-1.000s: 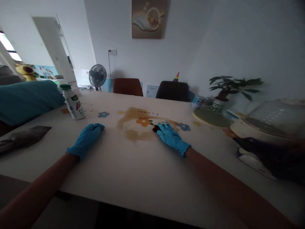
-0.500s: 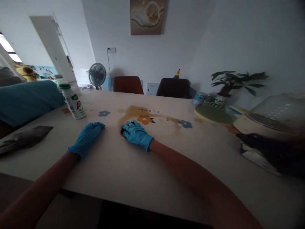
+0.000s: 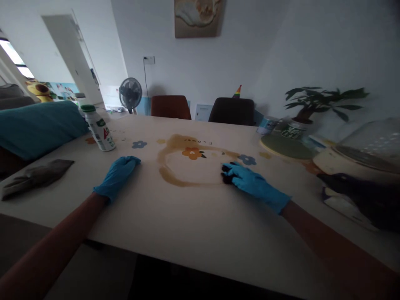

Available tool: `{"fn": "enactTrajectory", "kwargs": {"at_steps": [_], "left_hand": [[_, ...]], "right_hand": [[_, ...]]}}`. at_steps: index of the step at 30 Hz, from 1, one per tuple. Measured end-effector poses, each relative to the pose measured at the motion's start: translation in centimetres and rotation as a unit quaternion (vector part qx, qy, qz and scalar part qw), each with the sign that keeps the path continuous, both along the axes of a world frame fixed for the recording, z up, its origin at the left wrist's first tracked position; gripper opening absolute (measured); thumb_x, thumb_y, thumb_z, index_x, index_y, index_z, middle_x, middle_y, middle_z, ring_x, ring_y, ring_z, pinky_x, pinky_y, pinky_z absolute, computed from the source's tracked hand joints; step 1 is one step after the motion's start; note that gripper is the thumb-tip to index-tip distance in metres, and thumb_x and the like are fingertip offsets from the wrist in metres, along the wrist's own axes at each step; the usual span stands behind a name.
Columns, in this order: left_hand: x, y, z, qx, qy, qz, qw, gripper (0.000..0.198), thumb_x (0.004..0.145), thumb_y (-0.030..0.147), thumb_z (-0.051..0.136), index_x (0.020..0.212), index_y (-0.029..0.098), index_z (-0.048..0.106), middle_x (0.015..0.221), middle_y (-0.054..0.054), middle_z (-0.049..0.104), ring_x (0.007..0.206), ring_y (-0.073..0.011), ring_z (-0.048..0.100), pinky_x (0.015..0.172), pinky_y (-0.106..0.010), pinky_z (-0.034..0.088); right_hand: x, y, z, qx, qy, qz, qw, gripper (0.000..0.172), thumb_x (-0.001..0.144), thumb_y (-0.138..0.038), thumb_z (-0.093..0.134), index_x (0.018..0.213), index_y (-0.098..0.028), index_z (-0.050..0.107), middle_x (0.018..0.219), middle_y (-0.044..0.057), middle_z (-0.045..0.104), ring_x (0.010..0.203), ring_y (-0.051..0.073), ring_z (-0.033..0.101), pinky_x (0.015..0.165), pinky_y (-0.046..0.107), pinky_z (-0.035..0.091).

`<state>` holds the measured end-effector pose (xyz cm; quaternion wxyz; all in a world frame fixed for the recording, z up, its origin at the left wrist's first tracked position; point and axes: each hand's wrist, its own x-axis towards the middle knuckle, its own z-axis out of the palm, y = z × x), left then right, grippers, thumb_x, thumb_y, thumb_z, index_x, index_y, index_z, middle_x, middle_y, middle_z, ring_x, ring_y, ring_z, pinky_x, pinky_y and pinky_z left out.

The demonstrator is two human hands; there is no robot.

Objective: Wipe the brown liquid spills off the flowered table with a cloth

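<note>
My right hand (image 3: 250,183), in a blue glove, presses a black wad (image 3: 228,174) onto the white tabletop (image 3: 175,225); whether it is a sponge or a cloth I cannot tell. A brown wet smear (image 3: 170,177) curves from the left around an orange printed flower (image 3: 192,153), and its thin lower end reaches the wad. To the left, my left hand (image 3: 120,177), also gloved in blue, rests closed on the table with nothing visible in it. A white bottle with a green cap (image 3: 99,130) stands beyond that hand.
On the left lies a crumpled grey cloth (image 3: 39,177). A potted plant (image 3: 293,127), a round green mat (image 3: 284,148), a blue-white can (image 3: 266,125) and a lidded white pot (image 3: 346,162) stand at the right. A dark bird-like object (image 3: 359,196) is nearer. Two chairs (image 3: 170,107) face me.
My right hand has swept the black wad to the right across the table, and a curved brown streak now shows along the lower side. My left hand has stayed in place on the table.
</note>
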<state>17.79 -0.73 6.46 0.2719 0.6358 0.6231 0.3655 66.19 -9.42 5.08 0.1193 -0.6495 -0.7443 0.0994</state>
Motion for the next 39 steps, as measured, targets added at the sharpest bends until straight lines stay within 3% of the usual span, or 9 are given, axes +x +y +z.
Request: {"fn": "enactTrajectory", "kwargs": {"at_steps": [3, 6, 10, 17, 20, 23, 31, 35, 39], "left_hand": [[0.0, 0.1, -0.1, 0.005, 0.009, 0.004, 1.000, 0.043, 0.088, 0.045, 0.057, 0.110, 0.018, 0.082, 0.131, -0.013, 0.088, 0.131, -0.0349, 0.078, 0.132, -0.051, 0.056], [0.0, 0.2, -0.3, 0.012, 0.025, -0.004, 1.000, 0.044, 0.089, 0.046, 0.057, 0.111, 0.018, 0.083, 0.132, -0.013, 0.087, 0.133, -0.0357, 0.078, 0.133, -0.050, 0.056], [0.3, 0.3, -0.4, 0.015, 0.041, -0.001, 0.999, 0.042, 0.089, 0.044, 0.055, 0.108, 0.020, 0.084, 0.131, -0.013, 0.087, 0.135, -0.0366, 0.078, 0.134, -0.052, 0.055], [0.3, 0.1, -0.3, -0.003, 0.008, 0.009, 1.000, 0.046, 0.086, 0.052, 0.057, 0.109, 0.021, 0.082, 0.131, -0.013, 0.087, 0.133, -0.0388, 0.079, 0.133, -0.055, 0.057], [0.3, -0.1, -0.4, -0.005, -0.002, 0.014, 1.000, 0.048, 0.084, 0.056, 0.059, 0.110, 0.022, 0.082, 0.130, -0.013, 0.086, 0.132, -0.0392, 0.079, 0.132, -0.055, 0.057], [0.3, -0.2, -0.3, -0.001, 0.002, 0.012, 1.000, 0.048, 0.087, 0.056, 0.057, 0.109, 0.023, 0.083, 0.126, -0.009, 0.087, 0.135, -0.0392, 0.079, 0.131, -0.055, 0.058], [-0.2, -0.1, -0.5, 0.012, -0.004, 0.008, 1.000, 0.048, 0.083, 0.064, 0.064, 0.107, 0.027, 0.084, 0.129, -0.010, 0.087, 0.135, -0.0407, 0.078, 0.132, -0.054, 0.058], [0.0, -0.3, -0.3, 0.009, -0.007, 0.005, 1.000, 0.050, 0.081, 0.063, 0.063, 0.107, 0.026, 0.084, 0.129, -0.011, 0.087, 0.134, -0.0406, 0.077, 0.131, -0.053, 0.058], [0.1, -0.5, 0.0, 0.002, -0.002, 0.001, 1.000, 0.051, 0.082, 0.064, 0.061, 0.108, 0.026, 0.083, 0.128, -0.011, 0.087, 0.135, -0.0411, 0.077, 0.129, -0.052, 0.060]], "right_hand": [[2.8, -0.2, -0.2, 0.006, 0.028, -0.053, 0.998, 0.057, 0.094, -0.019, 0.054, 0.139, -0.025, 0.088, 0.176, 0.009, 0.068, 0.165, 0.035, 0.063, 0.138, 0.060, 0.052], [2.0, 0.2, -0.7, 0.031, 0.020, -0.103, 0.994, 0.063, 0.097, -0.016, 0.048, 0.148, -0.021, 0.085, 0.168, 0.017, 0.074, 0.163, 0.038, 0.065, 0.138, 0.064, 0.051], [-3.5, 2.7, -1.4, 0.049, 0.017, -0.048, 0.997, 0.064, 0.100, -0.015, 0.050, 0.153, -0.024, 0.084, 0.170, 0.014, 0.072, 0.168, 0.038, 0.059, 0.145, 0.065, 0.042], [-15.8, 11.9, 0.2, 0.047, 0.012, 0.069, 0.996, 0.048, 0.116, -0.013, 0.050, 0.148, -0.020, 0.084, 0.163, 0.013, 0.077, 0.155, 0.028, 0.069, 0.139, 0.045, 0.049], [-19.1, 15.3, 0.9, 0.047, 0.000, 0.086, 0.995, 0.037, 0.119, -0.025, 0.068, 0.155, -0.018, 0.078, 0.175, 0.014, 0.067, 0.163, 0.033, 0.061, 0.140, 0.060, 0.046], [-20.1, 17.6, 1.2, 0.045, -0.014, 0.075, 0.996, 0.048, 0.117, -0.037, 0.079, 0.162, -0.022, 0.073, 0.181, 0.015, 0.060, 0.168, 0.039, 0.055, 0.141, 0.072, 0.041], [-11.9, 19.4, 1.7, 0.009, -0.046, -0.072, 0.996, 0.057, 0.120, -0.038, 0.070, 0.175, -0.024, 0.064, 0.186, 0.017, 0.055, 0.175, 0.044, 0.046, 0.143, 0.082, 0.030], [-5.7, 18.1, 2.0, -0.007, -0.060, -0.151, 0.987, 0.065, 0.117, -0.024, 0.048, 0.181, -0.027, 0.059, 0.188, 0.020, 0.051, 0.175, 0.047, 0.046, 0.138, 0.091, 0.029], [-1.4, 15.8, 1.5, -0.004, -0.066, -0.175, 0.982, 0.067, 0.117, -0.029, 0.044, 0.183, -0.021, 0.056, 0.190, 0.021, 0.049, 0.177, 0.045, 0.044, 0.140, 0.082, 0.034]]}}
